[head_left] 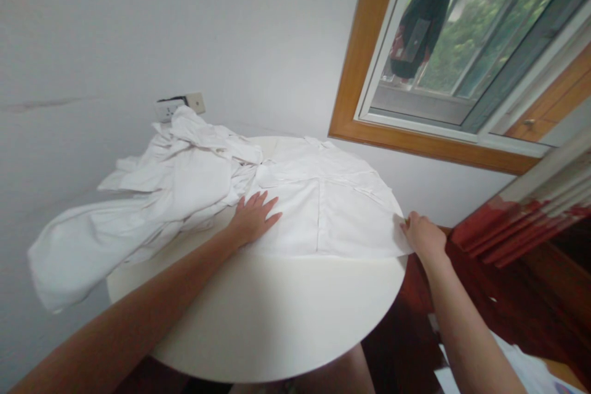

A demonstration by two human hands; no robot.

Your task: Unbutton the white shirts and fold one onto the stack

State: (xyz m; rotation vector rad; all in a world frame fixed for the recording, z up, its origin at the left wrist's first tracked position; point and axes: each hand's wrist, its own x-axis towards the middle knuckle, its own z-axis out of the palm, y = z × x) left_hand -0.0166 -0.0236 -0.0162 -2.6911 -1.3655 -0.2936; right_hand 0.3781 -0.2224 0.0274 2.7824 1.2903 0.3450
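Note:
A white garment (323,209) lies spread flat on a round white table (286,314). My left hand (253,217) rests flat on the garment's left part, fingers stretched out together. My right hand (422,235) pinches the garment's right corner at the table's right edge. To the left, a crumpled pile of white clothing (152,197) covers the table's far left side and hangs over its edge.
A white wall with a socket plate (180,106) stands behind the table. A wood-framed window (452,74) is at the upper right. Red fabric (521,221) and a dark wooden floor lie to the right. White cloth (521,369) lies at the lower right.

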